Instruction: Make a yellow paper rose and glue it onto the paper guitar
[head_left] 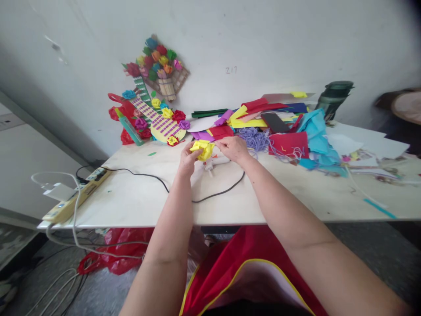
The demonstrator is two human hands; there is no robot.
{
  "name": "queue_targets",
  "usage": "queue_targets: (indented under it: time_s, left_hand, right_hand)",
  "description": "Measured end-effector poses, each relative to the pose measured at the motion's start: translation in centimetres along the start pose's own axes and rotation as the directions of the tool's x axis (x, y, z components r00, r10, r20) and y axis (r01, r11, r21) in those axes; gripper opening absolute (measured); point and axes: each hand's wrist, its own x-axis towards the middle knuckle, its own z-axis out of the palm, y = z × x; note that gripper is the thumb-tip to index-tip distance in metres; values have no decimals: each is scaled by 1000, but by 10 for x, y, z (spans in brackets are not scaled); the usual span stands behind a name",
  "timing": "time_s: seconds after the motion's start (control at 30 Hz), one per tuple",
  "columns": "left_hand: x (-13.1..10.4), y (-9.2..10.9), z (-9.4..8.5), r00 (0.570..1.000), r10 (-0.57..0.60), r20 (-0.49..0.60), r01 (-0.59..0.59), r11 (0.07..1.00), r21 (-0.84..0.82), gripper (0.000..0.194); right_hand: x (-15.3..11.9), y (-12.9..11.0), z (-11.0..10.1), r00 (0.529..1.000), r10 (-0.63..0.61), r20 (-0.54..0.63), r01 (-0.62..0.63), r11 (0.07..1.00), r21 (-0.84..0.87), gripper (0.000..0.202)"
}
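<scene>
Above the middle of the table, my left hand [187, 159] is closed around a yellow crepe-paper flower [204, 149], its thumb and fingers at the flower's left side. My right hand [234, 148] comes in from the right, fingertips pinched together at the flower's right edge. Just below the hands lies a small white tool [209, 166], partly covered, its kind unclear. A black cord [219, 193] runs past it across the tabletop.
Paper-flower crafts [161, 66] lean on the wall behind a glue bottle [129, 127]. Coloured paper, purple yarn [255, 138], a dark phone [275, 123] and a green bottle [333, 100] fill the back right. A power strip [79, 195] lies along the left edge.
</scene>
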Motion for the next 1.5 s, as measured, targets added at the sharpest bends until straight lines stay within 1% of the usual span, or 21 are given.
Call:
queue_targets:
  time_s: [0.13, 0.3, 0.37, 0.5, 0.77, 0.97, 1.1, 1.23, 1.5]
  left_hand:
    - [1, -1, -2, 1000, 12, 12, -12, 1000, 6, 45]
    - [-2, 2, -2, 998, 21, 57, -22, 1000, 13, 60]
    - [-3, 3, -3, 998, 15, 69, -16, 1000, 8, 61]
    - [-2, 3, -4, 997, 13, 78, -13, 1000, -5, 56]
    - [-3, 8, -4, 998, 56, -12, -56, 998, -2, 46]
    - [-4, 11, -4, 996, 63, -70, -66, 997, -41, 46]
    - [-3, 11, -6, 994, 85, -72, -89, 995, -52, 44]
    - [-3, 11, -7, 995, 73, -71, -76, 996, -43, 44]
    - [-4, 10, -6, 994, 102, -30, -103, 995, -15, 43]
  right_hand:
    - [-1, 1, -2, 1000, -23, 4, 23, 1000, -13, 38]
    - [-2, -1, -4, 999, -38, 16, 38, 999, -25, 35]
    - [-2, -1, -5, 999, -46, 21, 47, 998, -37, 36]
    - [-4, -2, -5, 998, -61, 21, 63, 997, -52, 36]
    - [-4, -1, -6, 996, -88, -17, 87, 995, -42, 36]
    - [-3, 7, -5, 992, -107, -73, 106, 994, -12, 34]
    - [-2, 10, -8, 990, -118, -80, 120, 992, 24, 33]
    - [-2, 13, -11, 988, -134, -79, 138, 989, 53, 32]
    - [-1, 14, -17, 990, -122, -71, 122, 993, 2, 30]
